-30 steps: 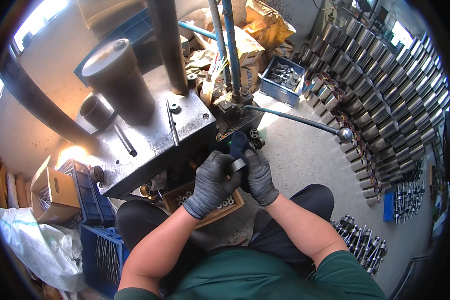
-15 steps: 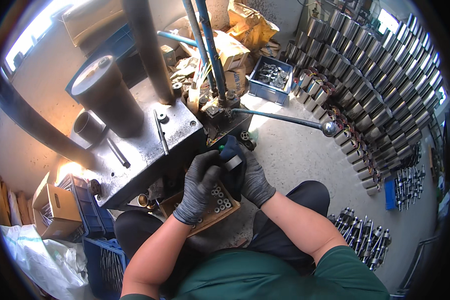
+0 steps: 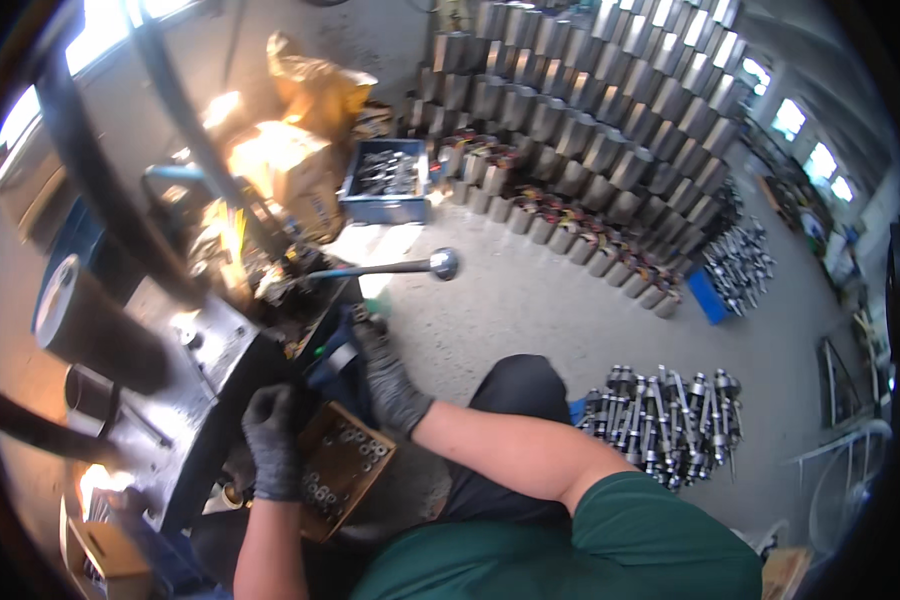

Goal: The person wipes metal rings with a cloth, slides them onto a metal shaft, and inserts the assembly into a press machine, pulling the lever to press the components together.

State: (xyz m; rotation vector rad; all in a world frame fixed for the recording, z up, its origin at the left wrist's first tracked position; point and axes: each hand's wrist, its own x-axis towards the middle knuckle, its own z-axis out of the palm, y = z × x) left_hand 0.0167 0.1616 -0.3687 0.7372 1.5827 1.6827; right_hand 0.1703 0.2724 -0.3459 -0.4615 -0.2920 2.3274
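Left hand (image 3: pixel 271 440) loosely curled, contents unclear — right hand (image 3: pixel 390 378) against dark blue cloth (image 3: pixel 346 388), finger closure hidden

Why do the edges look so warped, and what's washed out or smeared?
Head view: the fisheye lens bends straight edges, leaving black corners; head view: bright light washes out part of the bulky tan package and the flat grey metal bench top; head view: the grey knit-gloved left hand and thick round dark metal column look soft, probably motion blur.

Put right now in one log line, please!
Left gloved hand: curled, near wooden box of metal rings | Right gloved hand: holding dark blue cloth | Ball-ended lever: untouched
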